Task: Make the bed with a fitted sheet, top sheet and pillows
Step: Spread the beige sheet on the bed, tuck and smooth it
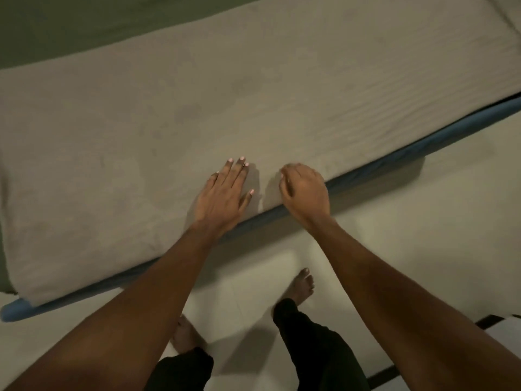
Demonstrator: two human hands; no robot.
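Head view: a beige sheet (pixel 197 94) covers the bed from 9 to 2 o'clock, above the blue mattress edge (pixel 394 156). At centre the left hand (pixel 224 194) lies flat on it, fingers (pixel 235 170) straight and close together. The right hand (pixel 306 190) sits at the sheet's edge, fingers curled under (whether they pinch cloth cannot be told).

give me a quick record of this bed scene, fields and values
sheet: pale, spread over mattress, reaching its near edge
mattress: blue edge showing below sheet
left hand: flat on sheet, fingers straight
right hand: fingers curled at sheet's edge; grip on it unclear
floor: pale tiles, bare feet standing
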